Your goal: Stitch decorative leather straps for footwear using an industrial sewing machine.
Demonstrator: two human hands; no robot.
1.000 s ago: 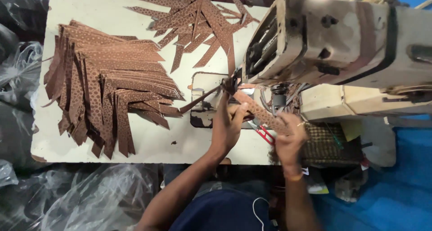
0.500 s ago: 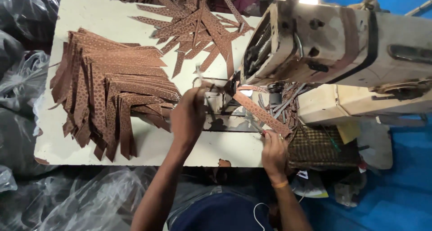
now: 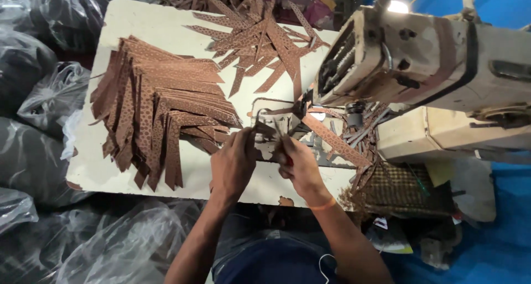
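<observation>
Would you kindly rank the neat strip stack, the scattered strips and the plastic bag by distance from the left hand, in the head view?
1. Neat strip stack, just left of the left hand.
2. Scattered strips, at the table's far side.
3. Plastic bag, off the table's left edge.

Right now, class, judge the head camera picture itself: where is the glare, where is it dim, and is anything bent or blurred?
Head view: the lamp behind the sewing machine burns out to white glare; the plastic bags at left lie in dim shadow; the table edge bows from wide-lens distortion; both hands, left and right, look slightly soft.
</observation>
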